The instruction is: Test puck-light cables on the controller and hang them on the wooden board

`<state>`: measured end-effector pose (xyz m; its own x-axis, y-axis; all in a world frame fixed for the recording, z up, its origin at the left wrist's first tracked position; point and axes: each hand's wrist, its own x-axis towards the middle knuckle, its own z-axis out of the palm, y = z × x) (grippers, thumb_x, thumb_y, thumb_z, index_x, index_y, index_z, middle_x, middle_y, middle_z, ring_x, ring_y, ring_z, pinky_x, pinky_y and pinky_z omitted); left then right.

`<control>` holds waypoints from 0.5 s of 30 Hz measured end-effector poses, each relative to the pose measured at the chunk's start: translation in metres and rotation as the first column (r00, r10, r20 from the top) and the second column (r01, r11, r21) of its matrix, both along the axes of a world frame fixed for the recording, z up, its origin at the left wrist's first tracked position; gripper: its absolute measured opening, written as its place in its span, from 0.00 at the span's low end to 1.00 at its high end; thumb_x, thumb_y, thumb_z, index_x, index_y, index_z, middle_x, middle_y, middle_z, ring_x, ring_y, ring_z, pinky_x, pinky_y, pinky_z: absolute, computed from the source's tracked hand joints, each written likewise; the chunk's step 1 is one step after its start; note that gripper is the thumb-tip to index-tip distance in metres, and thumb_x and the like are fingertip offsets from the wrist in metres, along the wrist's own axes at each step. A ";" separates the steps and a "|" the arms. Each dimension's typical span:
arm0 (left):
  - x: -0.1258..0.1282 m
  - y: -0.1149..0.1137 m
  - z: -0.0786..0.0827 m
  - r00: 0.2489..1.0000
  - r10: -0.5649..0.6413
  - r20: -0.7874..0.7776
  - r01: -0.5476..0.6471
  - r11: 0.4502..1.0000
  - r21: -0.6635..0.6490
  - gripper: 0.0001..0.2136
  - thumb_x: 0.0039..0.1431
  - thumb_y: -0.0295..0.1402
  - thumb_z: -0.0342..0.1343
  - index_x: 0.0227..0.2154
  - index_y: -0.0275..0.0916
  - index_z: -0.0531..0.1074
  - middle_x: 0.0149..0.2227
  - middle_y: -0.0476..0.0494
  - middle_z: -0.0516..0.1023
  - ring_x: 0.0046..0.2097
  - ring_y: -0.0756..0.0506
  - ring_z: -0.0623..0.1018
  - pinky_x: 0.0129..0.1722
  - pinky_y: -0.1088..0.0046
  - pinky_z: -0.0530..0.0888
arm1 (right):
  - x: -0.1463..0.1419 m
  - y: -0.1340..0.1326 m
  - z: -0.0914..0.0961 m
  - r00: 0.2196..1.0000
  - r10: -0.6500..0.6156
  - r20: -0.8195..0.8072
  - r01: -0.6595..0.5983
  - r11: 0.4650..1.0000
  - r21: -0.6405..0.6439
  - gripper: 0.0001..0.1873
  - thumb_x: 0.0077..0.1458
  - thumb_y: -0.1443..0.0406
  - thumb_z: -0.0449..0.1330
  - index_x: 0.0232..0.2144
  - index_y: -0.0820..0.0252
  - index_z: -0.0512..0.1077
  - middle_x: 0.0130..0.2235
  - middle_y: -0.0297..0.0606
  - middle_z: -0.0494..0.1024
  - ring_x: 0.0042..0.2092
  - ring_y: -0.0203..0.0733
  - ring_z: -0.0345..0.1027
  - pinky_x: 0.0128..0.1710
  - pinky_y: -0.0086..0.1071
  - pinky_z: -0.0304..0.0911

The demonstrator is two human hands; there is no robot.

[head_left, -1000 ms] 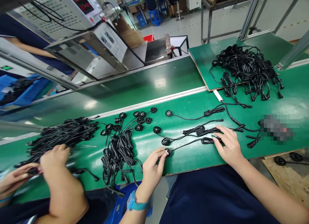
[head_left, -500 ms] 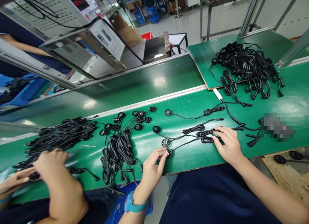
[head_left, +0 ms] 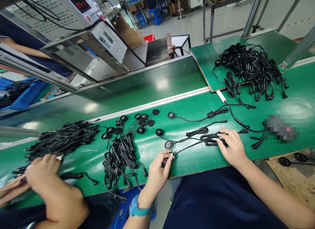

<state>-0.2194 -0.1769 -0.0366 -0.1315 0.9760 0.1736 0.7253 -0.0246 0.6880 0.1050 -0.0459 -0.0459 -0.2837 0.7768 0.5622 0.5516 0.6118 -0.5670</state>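
Observation:
My left hand (head_left: 161, 166) is closed in a pinch at the round black head (head_left: 173, 155) of a cable, near the table's front edge. A small pale bit shows at its fingertips; I cannot make out what it is. To the right, my right hand (head_left: 232, 148) has its thumb and fingers around the end of a coiled black cable (head_left: 211, 139), which lies on the green table. Close by are another round head with a ring of dots (head_left: 169, 145), a plain black head (head_left: 159, 132) and a separate coiled cable (head_left: 218, 113).
A bunch of coiled cables (head_left: 119, 153) and a cable heap (head_left: 66, 137) lie leftward, where a co-worker's hand (head_left: 44, 170) handles cables. Another cable pile (head_left: 251, 68) rests on a raised green board (head_left: 205, 55). A blurred-out dark device (head_left: 280, 128) sits at right.
My hands stay almost in place, the left still pinching at the round head. The co-worker's hands at left have shifted leftward, with a cable there.

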 end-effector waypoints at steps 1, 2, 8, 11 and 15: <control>0.001 0.000 -0.001 1.000 0.002 -0.029 -0.002 1.000 0.010 0.09 0.66 0.37 0.59 0.46 0.42 0.73 0.47 0.39 0.79 0.37 0.45 0.78 0.38 0.68 0.76 | 0.000 0.000 -0.001 1.000 -0.001 0.003 0.001 1.000 0.000 0.08 0.67 0.68 0.60 0.48 0.60 0.74 0.49 0.47 0.73 0.49 0.51 0.68 0.51 0.49 0.68; 0.003 -0.001 -0.001 0.998 0.002 -0.062 0.000 1.000 0.024 0.12 0.65 0.38 0.61 0.48 0.42 0.71 0.46 0.40 0.78 0.36 0.46 0.77 0.37 0.69 0.76 | 0.000 0.000 -0.002 1.000 -0.001 0.007 0.001 1.000 0.002 0.08 0.68 0.68 0.60 0.48 0.60 0.74 0.48 0.47 0.74 0.49 0.51 0.68 0.50 0.48 0.68; -0.007 0.000 0.002 0.974 -0.019 -0.225 0.030 0.999 0.043 0.11 0.67 0.37 0.57 0.48 0.40 0.69 0.41 0.43 0.76 0.35 0.46 0.75 0.37 0.70 0.76 | 0.000 -0.002 0.007 0.997 0.053 0.055 -0.055 0.998 0.023 0.07 0.68 0.69 0.59 0.47 0.60 0.74 0.49 0.46 0.74 0.51 0.52 0.67 0.51 0.49 0.66; -0.027 -0.003 0.005 0.957 0.009 -0.289 -0.002 1.000 0.023 0.10 0.67 0.38 0.56 0.47 0.40 0.70 0.40 0.43 0.76 0.37 0.45 0.77 0.39 0.68 0.76 | 0.001 0.000 0.018 0.986 0.119 0.115 -0.118 0.993 -0.017 0.06 0.69 0.67 0.58 0.47 0.60 0.73 0.46 0.44 0.76 0.48 0.50 0.68 0.49 0.47 0.65; -0.047 -0.009 0.007 0.936 0.057 -0.348 -0.068 0.997 -0.019 0.12 0.68 0.41 0.54 0.48 0.40 0.70 0.41 0.41 0.78 0.40 0.41 0.79 0.41 0.64 0.77 | -0.005 0.019 0.026 0.961 0.170 0.216 -0.155 0.984 -0.085 0.08 0.70 0.66 0.57 0.47 0.61 0.74 0.47 0.43 0.77 0.48 0.50 0.68 0.49 0.45 0.64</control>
